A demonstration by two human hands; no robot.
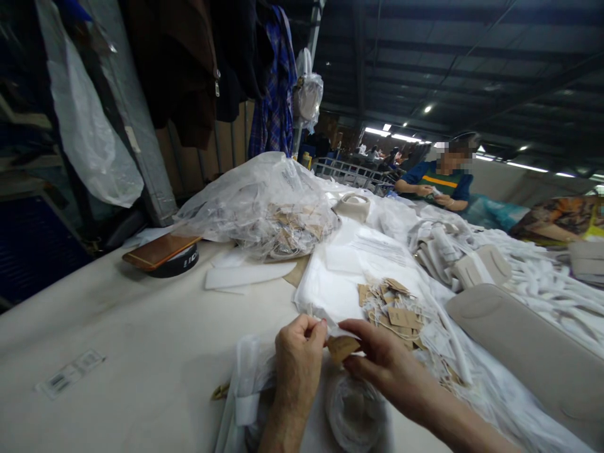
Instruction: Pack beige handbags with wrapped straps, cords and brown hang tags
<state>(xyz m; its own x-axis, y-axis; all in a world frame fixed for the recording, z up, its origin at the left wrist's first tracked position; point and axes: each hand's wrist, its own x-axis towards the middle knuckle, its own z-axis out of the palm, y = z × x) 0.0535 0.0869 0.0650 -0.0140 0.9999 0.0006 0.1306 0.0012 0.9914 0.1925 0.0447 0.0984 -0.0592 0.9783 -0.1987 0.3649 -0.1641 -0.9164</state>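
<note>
- A brown tag [343, 348] is in front of the person, above the near part of the table [155, 333], between the two hands.
- The right hand [384, 358] grasps this tag between thumb and fingers.
- The left hand [298, 352] has thumb and forefinger pinched on a small white piece [332, 329] next to the tag; what it is cannot be made out.
- Below the right hand is a clear, ring-shaped roll [352, 415].
- Just beyond the right hand, more brown tags with white strings lie in a heap [401, 316].
- White sheets [336, 277] lie beyond the hands, next to the heap.
- To the right lies a long beige padded piece [523, 352].
- Farther back, a big clear plastic bag [250, 195] has brown tags inside.
- Left of the bag, a phone [158, 250] leans on a black roll [182, 263].
- Across the table, another person [434, 182] holds something white.
</note>
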